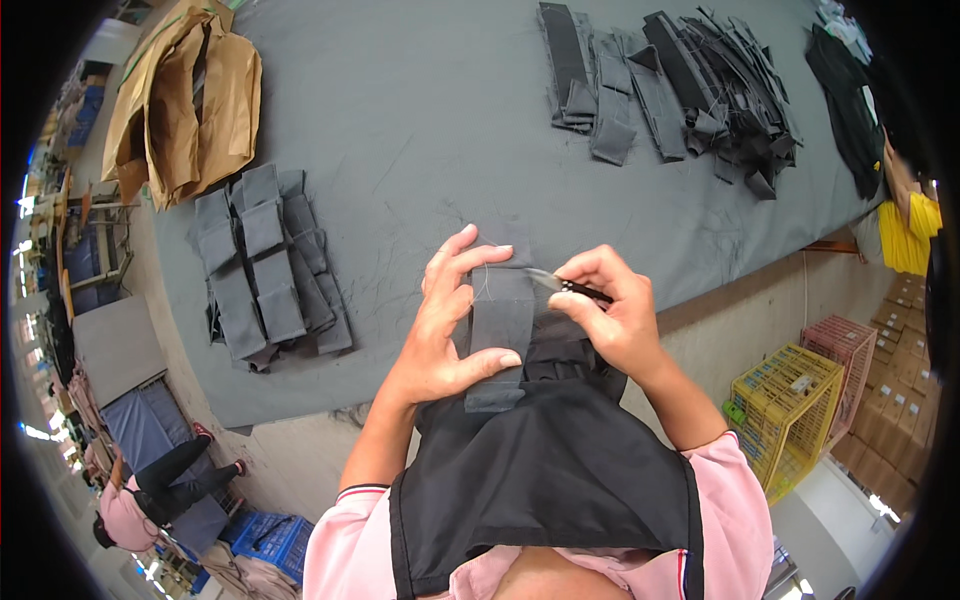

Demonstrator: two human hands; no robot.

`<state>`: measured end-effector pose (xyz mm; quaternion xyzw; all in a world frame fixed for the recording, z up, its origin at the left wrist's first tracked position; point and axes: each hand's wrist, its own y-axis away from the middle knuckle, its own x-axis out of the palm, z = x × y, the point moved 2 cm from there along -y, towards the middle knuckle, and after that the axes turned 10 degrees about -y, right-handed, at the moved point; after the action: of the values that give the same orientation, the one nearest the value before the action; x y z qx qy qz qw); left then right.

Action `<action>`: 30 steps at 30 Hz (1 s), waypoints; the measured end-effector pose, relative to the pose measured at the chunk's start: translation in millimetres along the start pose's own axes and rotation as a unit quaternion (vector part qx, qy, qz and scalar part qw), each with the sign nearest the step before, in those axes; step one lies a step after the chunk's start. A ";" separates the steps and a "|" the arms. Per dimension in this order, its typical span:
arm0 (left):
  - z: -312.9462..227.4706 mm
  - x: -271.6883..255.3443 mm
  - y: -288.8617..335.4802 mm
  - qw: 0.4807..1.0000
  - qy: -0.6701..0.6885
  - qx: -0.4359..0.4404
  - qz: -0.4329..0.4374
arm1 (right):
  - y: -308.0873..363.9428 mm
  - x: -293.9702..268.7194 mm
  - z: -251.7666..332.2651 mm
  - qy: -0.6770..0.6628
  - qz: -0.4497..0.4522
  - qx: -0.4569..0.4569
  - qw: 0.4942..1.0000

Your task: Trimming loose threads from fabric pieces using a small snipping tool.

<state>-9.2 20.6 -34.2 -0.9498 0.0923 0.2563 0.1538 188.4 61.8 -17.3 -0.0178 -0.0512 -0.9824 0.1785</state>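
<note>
A dark grey fabric strip (502, 325) lies lengthwise before me, across the table's near edge, its lower end over my black apron (540, 470). My left hand (445, 320) holds it, thumb on the lower part and index finger across the top, fingers spread wide. A loose pale thread curls over the strip near that index finger. In my right hand (610, 310), closed, are small thread snips (575, 289) with a black handle and a silver tip. The tip points left at the strip's upper right edge. The handle is partly hidden by my fingers.
Folded grey strips (262, 265) are stacked at left, beside a brown paper bag (195, 100). More dark strips (690, 90) lie piled at the far right. Yellow crates (785, 400) stand on the floor at right. People are nearby: a yellow sleeve (910, 235) and a seated person (135, 510).
</note>
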 end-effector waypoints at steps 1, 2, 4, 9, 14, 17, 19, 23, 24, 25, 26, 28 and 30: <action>-1.0 0.4 0.2 1.000 0.000 -0.001 -0.002 | 1.3 -1.3 -0.3 -0.008 -0.013 -0.009 1.000; -2.3 0.3 -0.4 1.000 0.001 -0.018 -0.006 | -0.3 -0.4 -1.3 -0.008 -0.011 -0.008 1.000; -5.6 0.5 -1.7 0.999 0.002 -0.035 -0.011 | -3.0 7.5 -3.0 0.040 0.065 0.017 0.997; -4.4 -0.8 -2.5 0.971 0.084 -0.183 -0.132 | -3.7 17.6 4.7 0.011 0.044 -0.001 0.999; 27.4 -7.8 -20.1 0.886 0.158 -0.366 -0.237 | 0.2 29.6 -9.9 0.033 0.001 -0.123 0.992; 39.6 -7.8 -27.2 0.871 0.200 -0.372 -0.251 | 12.2 31.3 5.8 0.124 0.063 -0.269 0.953; 40.1 -1.4 -29.6 0.857 0.243 -0.380 -0.250 | 10.6 44.6 9.8 0.222 0.097 -0.298 0.923; 40.0 4.9 -31.5 0.837 0.302 -0.407 -0.207 | -5.5 42.5 -10.1 0.229 0.061 -0.340 0.910; 41.1 4.1 -27.1 0.842 0.280 -0.419 -0.192 | -9.6 40.7 -4.1 0.189 0.037 -0.312 0.930; 51.1 0.6 -13.8 0.886 0.200 -0.393 -0.145 | -12.2 39.4 0.1 0.149 0.012 -0.282 0.948; 48.6 -0.6 -8.6 0.887 0.202 -0.391 -0.141 | -14.9 36.1 0.1 0.152 0.008 -0.282 0.947; 29.2 -7.0 0.5 0.925 0.090 -0.314 -0.195 | -23.3 26.5 -8.9 0.053 0.012 -0.041 0.998; -7.0 -10.1 -7.7 0.940 0.068 -0.273 -0.191 | -24.5 24.4 -11.7 0.040 0.032 -0.043 0.998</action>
<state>-12.6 26.4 -21.3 -0.9702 -0.1544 0.1722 -0.0718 156.7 74.8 -30.0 0.0122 -0.0015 -0.9774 0.2112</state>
